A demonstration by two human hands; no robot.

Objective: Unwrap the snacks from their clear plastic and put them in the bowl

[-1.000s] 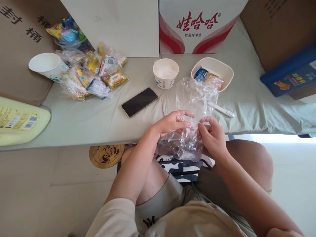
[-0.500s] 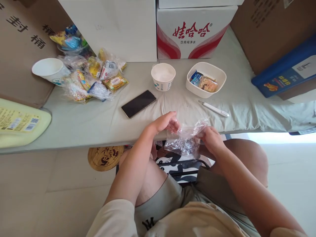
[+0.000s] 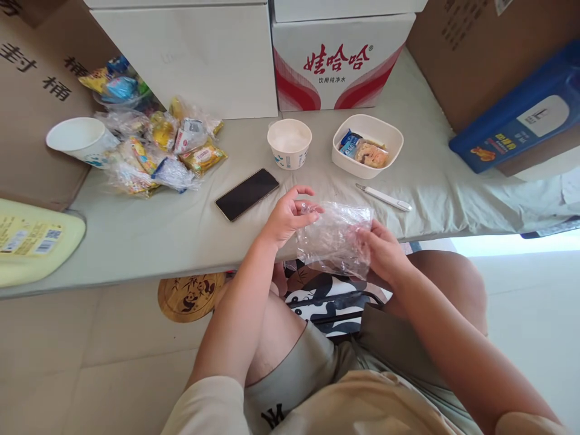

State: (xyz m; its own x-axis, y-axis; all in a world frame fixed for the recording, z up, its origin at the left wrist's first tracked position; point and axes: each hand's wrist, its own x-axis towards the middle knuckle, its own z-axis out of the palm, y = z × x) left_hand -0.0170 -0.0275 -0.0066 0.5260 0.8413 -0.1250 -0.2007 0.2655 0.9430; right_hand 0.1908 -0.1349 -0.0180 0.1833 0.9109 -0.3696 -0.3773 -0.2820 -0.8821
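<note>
The left hand is pinching the left edge of the clear plastic bag between thumb and fingers, just over the table edge. The right hand is gripping its right side, fingers curled into the film; pulling evenly would best be keeping it flat

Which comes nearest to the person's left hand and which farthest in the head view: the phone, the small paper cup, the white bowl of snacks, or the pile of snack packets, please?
From the left hand:
1. Phone, just to its left.
2. Small paper cup, straight behind.
3. White bowl, behind and to the right.
4. Pile of snack packets, far left.
</note>
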